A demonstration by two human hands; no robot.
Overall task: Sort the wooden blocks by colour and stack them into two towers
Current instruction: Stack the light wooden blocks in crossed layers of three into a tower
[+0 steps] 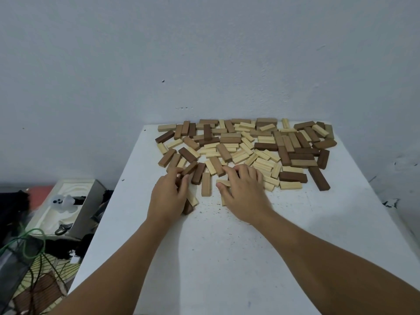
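A wide heap of wooden blocks (pixel 247 146) in pale, mid-brown and dark brown lies across the far part of the white table (pixel 216 258). My left hand (pixel 168 196) is at the heap's near left edge, fingers curled round a few blocks, a dark one and a pale one (pixel 193 201) sticking out below the palm. My right hand (pixel 245 192) lies palm down on the heap's near edge, fingers bent over pale blocks, thumb against a pale block (pixel 223 183). A mid-brown block (pixel 206 184) lies between the hands.
The table stands against a pale wall. Left of it, lower down, are an open box with a white insert (pixel 66 205), green cables (pixel 29 244) and dark clutter. The table's right edge runs close to the wall.
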